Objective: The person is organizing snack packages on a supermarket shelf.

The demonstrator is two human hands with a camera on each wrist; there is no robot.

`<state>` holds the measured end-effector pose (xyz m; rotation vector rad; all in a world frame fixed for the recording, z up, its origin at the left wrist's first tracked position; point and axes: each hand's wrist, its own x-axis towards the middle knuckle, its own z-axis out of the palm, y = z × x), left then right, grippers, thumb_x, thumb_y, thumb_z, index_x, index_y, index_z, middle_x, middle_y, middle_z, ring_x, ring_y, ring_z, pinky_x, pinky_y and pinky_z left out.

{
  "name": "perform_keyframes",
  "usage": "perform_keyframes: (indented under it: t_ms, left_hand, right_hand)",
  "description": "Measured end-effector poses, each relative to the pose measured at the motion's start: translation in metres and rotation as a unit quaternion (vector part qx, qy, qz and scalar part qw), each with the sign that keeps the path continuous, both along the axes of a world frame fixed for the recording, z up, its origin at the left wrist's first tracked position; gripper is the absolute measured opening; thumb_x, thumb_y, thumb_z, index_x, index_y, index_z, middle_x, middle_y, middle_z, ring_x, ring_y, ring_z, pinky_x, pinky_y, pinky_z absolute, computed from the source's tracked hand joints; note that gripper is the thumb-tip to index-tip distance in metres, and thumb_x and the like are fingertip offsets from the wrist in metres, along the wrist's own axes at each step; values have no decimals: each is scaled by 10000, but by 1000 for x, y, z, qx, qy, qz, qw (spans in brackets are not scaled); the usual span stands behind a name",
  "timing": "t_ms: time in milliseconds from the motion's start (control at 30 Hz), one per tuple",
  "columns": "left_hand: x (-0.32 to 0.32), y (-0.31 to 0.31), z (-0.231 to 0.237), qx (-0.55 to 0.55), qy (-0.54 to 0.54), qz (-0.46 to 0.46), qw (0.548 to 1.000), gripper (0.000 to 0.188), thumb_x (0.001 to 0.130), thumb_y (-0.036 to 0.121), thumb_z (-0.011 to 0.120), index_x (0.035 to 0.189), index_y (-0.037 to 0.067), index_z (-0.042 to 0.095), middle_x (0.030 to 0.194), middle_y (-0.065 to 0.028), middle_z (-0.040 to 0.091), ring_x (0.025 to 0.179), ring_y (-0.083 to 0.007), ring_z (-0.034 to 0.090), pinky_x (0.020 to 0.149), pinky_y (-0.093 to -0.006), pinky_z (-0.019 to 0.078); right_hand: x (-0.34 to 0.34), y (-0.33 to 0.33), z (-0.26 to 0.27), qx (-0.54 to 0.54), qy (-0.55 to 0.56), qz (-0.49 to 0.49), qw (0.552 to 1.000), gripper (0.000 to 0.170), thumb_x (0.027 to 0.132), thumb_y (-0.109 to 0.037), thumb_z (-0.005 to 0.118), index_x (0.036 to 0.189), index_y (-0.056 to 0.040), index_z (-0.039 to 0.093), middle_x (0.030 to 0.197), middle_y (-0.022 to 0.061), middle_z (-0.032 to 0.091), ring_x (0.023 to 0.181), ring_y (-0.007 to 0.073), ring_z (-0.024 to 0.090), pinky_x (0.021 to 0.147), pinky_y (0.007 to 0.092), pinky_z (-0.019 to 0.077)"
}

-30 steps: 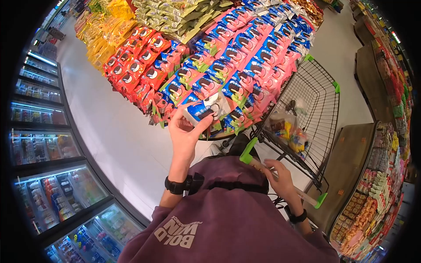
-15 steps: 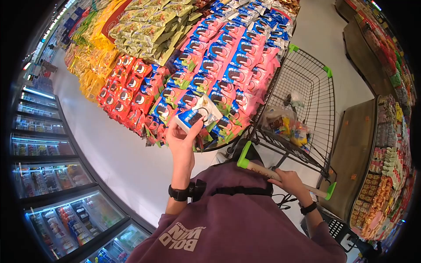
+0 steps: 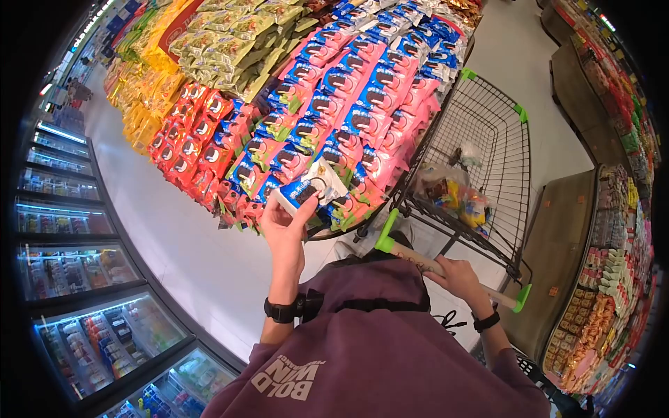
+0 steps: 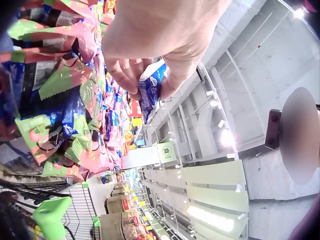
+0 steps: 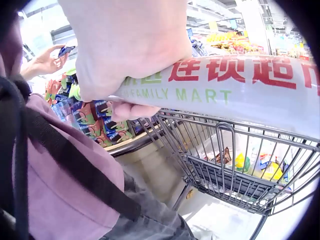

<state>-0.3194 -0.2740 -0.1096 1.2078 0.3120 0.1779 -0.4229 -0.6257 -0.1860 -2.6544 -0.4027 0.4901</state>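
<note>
My left hand (image 3: 284,224) pinches a blue and white snack packet (image 3: 311,189) between thumb and fingers, held over the near edge of a display heaped with blue and pink packets (image 3: 362,122). In the left wrist view the packet (image 4: 151,89) hangs between the thumb and curled fingers of the left hand (image 4: 155,40). My right hand (image 3: 460,280) grips the cart's handle (image 3: 418,259), which has green ends. The right wrist view shows the right hand (image 5: 130,50) wrapped round the printed handle (image 5: 225,85).
The wire cart (image 3: 481,153) stands at the right of the display, with bagged goods (image 3: 453,198) inside. Red packets (image 3: 188,132) and yellow packets (image 3: 143,97) lie further left. Glass-fronted coolers (image 3: 77,268) line the left side; stocked shelves (image 3: 606,279) stand on the right.
My right hand, loosely at the handle a second ago, now grips it. The left hand still holds the packet, which appears slightly lower and further left; the head view has shifted.
</note>
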Motion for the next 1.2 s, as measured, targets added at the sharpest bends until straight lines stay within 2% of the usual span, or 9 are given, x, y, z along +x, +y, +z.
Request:
perform_keyframes:
  t_ms: [267, 333, 400, 567, 667, 1000, 1033, 1133, 1200]
  left_hand:
    - [25, -62, 19, -16, -10, -21, 1000, 298, 811, 2, 759, 1081, 27, 633, 1013, -50, 704, 874, -96, 665, 747, -222, 513]
    - [31, -88, 31, -5, 8, -26, 1000, 276, 822, 8, 751, 1067, 29, 626, 967, -39, 705, 758, -73, 641, 648, -211, 513]
    - [40, -110, 27, 14, -35, -42, 998, 262, 824, 11, 749, 1055, 32, 627, 958, -39, 705, 750, -59, 635, 603, -195, 504]
    - [54, -159, 28, 11, -28, -78, 996, 290, 803, -3, 764, 1067, 3, 643, 1013, -71, 706, 912, -113, 661, 850, -268, 508]
    - [60, -188, 33, 23, -2, -98, 995, 282, 820, -6, 738, 1086, 1, 643, 1039, -72, 700, 932, -131, 656, 870, -290, 507]
    - [77, -271, 36, 44, -3, -113, 993, 273, 804, 36, 768, 1052, 19, 654, 966, -31, 700, 857, -85, 634, 791, -242, 482]
    - [76, -275, 35, 49, 3, -112, 992, 254, 824, 3, 731, 1065, 0, 650, 1036, -67, 700, 951, -126, 649, 899, -294, 485]
    - [74, -284, 38, 32, -1, -70, 997, 257, 813, 23, 754, 1049, 14, 653, 995, -47, 707, 884, -98, 647, 829, -256, 493]
    - [69, -282, 32, 18, 2, -36, 999, 269, 814, 22, 756, 1058, 3, 645, 1017, -68, 707, 921, -113, 651, 862, -274, 494]
  right_hand:
    - [34, -33, -4, 38, -27, 15, 999, 340, 876, -383, 679, 939, -74, 552, 712, 125, 636, 637, 339, 646, 560, 439, 508]
    - [38, -43, -11, 43, -42, 20, 998, 298, 860, -311, 689, 951, -70, 539, 729, 133, 639, 653, 343, 647, 563, 441, 510]
    - [47, -54, -14, 57, -66, 28, 996, 270, 842, -239, 690, 969, -66, 526, 743, 142, 641, 671, 349, 649, 568, 444, 512]
    - [73, -75, -14, 90, -81, 38, 992, 249, 840, -187, 668, 982, -59, 508, 751, 148, 638, 702, 358, 655, 590, 451, 522]
    - [85, -86, -17, 82, -84, 44, 992, 233, 844, -177, 656, 963, -54, 497, 766, 148, 640, 707, 358, 659, 597, 450, 530]
    - [126, -120, -14, 42, -132, 72, 988, 109, 862, -42, 513, 962, -5, 493, 763, 152, 623, 666, 338, 664, 564, 425, 544]
    - [130, -123, -12, 45, -137, 73, 987, 108, 861, -38, 512, 960, 0, 495, 765, 153, 623, 661, 337, 662, 562, 425, 544]
    - [141, -130, -10, 47, -142, 77, 986, 110, 857, -31, 516, 958, 10, 499, 768, 154, 626, 647, 339, 660, 561, 425, 545]
    - [150, -133, -12, 41, -137, 77, 987, 119, 853, -36, 526, 961, 8, 502, 770, 156, 631, 642, 342, 662, 563, 428, 546]
